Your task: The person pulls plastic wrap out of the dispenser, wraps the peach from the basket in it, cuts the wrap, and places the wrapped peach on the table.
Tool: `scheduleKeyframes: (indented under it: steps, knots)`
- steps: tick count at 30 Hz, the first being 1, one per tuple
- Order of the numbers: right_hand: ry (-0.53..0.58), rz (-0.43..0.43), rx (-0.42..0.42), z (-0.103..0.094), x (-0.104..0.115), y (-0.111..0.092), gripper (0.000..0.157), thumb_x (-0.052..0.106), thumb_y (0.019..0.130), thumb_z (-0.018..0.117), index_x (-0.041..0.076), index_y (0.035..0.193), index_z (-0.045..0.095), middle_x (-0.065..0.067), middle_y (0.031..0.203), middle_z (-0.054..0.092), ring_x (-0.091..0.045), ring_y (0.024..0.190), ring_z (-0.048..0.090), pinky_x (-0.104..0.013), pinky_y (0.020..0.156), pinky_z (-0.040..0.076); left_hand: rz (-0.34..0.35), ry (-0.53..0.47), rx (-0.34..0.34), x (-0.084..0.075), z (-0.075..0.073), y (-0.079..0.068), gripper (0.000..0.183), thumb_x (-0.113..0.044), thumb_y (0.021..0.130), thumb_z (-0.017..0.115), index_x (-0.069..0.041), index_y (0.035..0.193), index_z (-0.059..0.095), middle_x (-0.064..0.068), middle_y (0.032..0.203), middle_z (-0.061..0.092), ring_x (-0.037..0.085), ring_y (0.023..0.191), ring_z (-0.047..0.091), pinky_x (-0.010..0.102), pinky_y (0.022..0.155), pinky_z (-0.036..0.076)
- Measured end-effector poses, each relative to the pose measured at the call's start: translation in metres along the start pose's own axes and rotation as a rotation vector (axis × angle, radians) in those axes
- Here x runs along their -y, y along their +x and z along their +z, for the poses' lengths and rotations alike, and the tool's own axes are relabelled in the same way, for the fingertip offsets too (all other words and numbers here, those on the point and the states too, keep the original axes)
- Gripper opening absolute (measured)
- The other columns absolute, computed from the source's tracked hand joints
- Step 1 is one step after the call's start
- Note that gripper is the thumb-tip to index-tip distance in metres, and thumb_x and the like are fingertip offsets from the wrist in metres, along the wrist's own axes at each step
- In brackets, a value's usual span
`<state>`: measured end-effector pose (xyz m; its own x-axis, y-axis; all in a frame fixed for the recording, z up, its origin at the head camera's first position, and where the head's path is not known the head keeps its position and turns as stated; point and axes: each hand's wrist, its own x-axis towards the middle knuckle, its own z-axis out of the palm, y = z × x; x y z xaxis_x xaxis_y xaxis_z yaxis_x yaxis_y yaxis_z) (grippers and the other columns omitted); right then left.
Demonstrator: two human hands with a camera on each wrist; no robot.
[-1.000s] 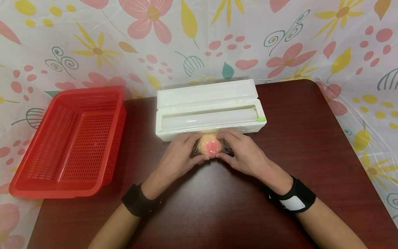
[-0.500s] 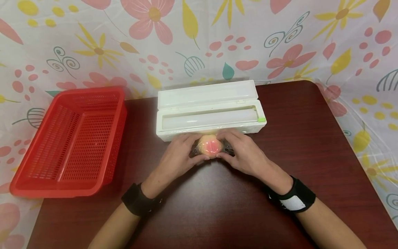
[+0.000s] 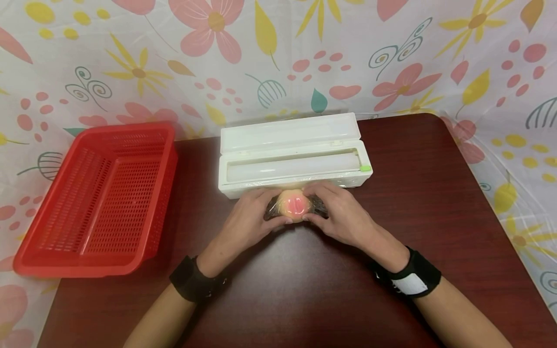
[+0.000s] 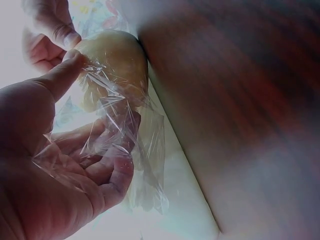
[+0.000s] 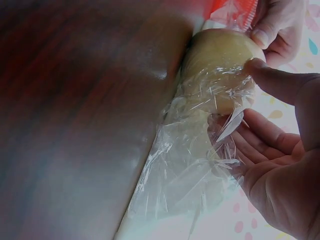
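Observation:
A yellow peach (image 3: 295, 205) with a pink blush sits between my two hands, with clear plastic wrap (image 5: 170, 160) drawn over it. My left hand (image 3: 245, 215) grips it from the left, thumb at the near side. From the right, my right hand (image 3: 345, 215) holds it with its thumb near the other thumb. Loose, crinkled film gathers at both sides and lies over the left fingers in the left wrist view. Right behind the peach stands a white plastic wrap dispenser (image 3: 226, 189), lid raised, with a roll of film (image 3: 291, 166) inside.
A red perforated basket (image 3: 78, 269) stands at the left edge of the dark wooden table (image 3: 278, 290). A green slider (image 3: 365, 168) sits at the dispenser's right end. Behind the table hangs a flower-patterned cloth (image 3: 278, 58).

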<state>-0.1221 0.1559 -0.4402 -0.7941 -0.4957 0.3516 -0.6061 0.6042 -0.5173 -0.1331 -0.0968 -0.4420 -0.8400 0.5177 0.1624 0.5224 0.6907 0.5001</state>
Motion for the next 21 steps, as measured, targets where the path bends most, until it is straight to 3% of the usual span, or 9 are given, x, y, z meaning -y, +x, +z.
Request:
scheduleKeyframes:
  steps: [21]
  knots:
    - [0.040, 0.052, 0.015, -0.0013, -0.0014, 0.0012, 0.046, 0.015, 0.083, 0.093, 0.004, 0.121, 0.070, -0.008, 0.124, 0.072, -0.024, 0.118, 0.067, -0.042, 0.100, 0.056, -0.044, -0.041, 0.017, -0.0022, -0.0012, -0.0002, 0.060, -0.036, 0.089, 0.088, -0.010, 0.140, 0.068, 0.005, 0.131, 0.073, 0.023, 0.120, 0.068, 0.040, 0.103, 0.054]
